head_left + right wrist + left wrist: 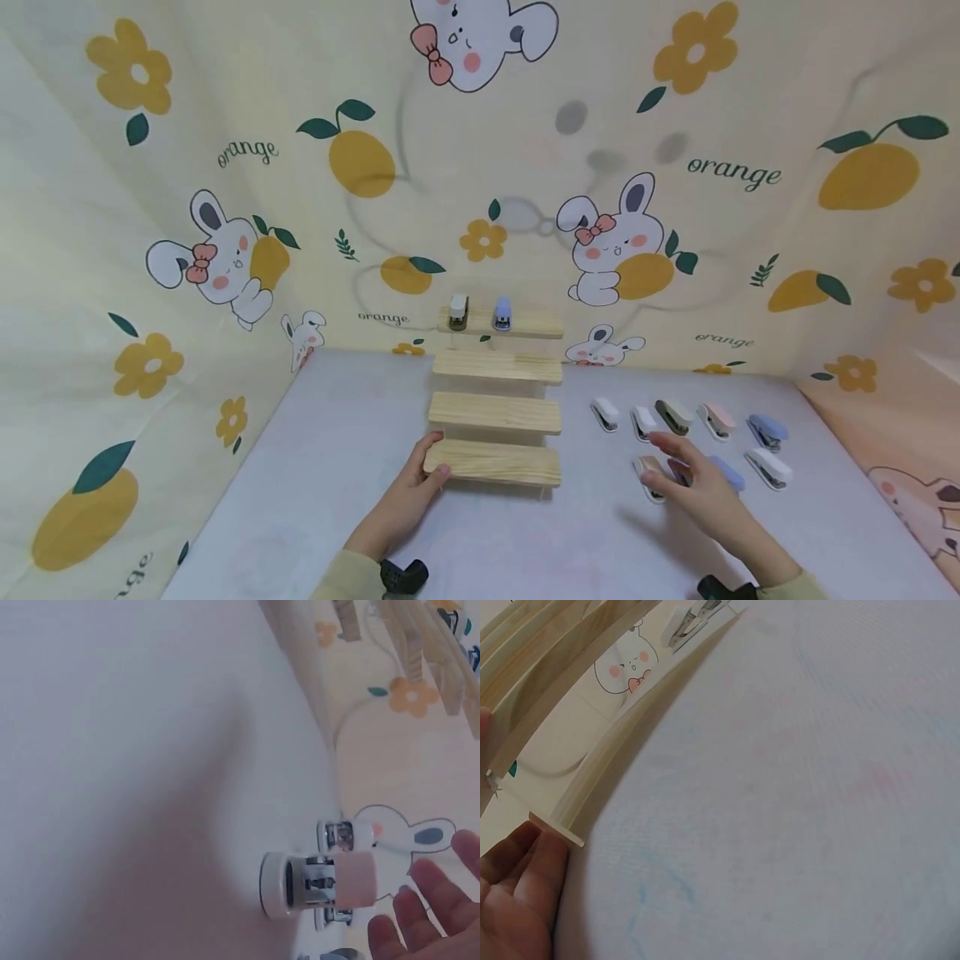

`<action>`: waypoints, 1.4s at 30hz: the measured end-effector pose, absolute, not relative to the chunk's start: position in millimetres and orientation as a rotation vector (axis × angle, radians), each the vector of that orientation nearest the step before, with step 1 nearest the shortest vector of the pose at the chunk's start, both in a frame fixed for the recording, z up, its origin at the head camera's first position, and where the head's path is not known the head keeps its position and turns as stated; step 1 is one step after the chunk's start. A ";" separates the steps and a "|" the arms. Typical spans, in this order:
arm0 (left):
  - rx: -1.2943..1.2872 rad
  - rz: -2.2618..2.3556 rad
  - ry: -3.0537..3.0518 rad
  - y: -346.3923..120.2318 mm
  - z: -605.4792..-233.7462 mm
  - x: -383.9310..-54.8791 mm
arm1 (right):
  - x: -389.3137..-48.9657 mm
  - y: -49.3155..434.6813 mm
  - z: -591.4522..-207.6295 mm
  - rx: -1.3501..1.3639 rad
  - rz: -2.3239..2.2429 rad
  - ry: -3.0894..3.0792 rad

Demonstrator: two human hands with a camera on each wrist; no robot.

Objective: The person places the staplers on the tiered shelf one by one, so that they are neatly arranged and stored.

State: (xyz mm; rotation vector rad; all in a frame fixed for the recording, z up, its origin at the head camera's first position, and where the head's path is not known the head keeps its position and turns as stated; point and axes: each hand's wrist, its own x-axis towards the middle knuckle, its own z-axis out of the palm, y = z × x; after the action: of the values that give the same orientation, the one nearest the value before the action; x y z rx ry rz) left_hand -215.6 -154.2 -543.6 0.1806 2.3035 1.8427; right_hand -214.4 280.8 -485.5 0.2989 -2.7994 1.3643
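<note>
A stepped wooden rack (pixel 495 412) with several pale planks stands mid-table. On its top plank sit a white-topped dark stapler (pixel 458 312) and a blue stapler (pixel 502 314). My left hand (pixel 405 492) grips the left end of the lowest plank, thumb at the front corner; in the left wrist view its fingers (pixel 536 862) touch a small foot piece. Over the staplers on the right hovers my right hand (pixel 701 487), fingers apart and holding nothing. Beneath it lies a pinkish stapler (pixel 647 477), partly covered; in the right wrist view this pink stapler (pixel 352 879) stands just short of the fingertips.
Right of the rack lie two white staplers (pixel 604 414), a green one (pixel 678 412), a pink one (pixel 717 421) and a blue one (pixel 768 432). Nearer are another white stapler (pixel 768 468) and a half-hidden blue one (pixel 727 472). A patterned cloth (pixel 480 167) surrounds the table.
</note>
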 end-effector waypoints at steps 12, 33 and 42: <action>0.178 1.753 2.384 -152.0 -544.1 -216.3 | -219.4 278.7 -501.2 0.171 1.526 -2.900; 0.149 1.785 2.361 -151.4 -536.8 -212.8 | -217.2 277.9 -509.1 0.040 1.514 -3.057; 0.157 1.814 2.324 -152.1 -539.8 -214.2 | -221.0 276.5 -512.6 0.002 1.529 -3.048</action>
State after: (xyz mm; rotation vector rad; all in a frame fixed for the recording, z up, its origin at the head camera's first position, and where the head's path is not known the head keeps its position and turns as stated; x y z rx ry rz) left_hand -214.2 -152.1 -539.8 0.1566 2.3238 1.8142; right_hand -221.0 276.5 -512.6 0.0023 -3.0480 1.5286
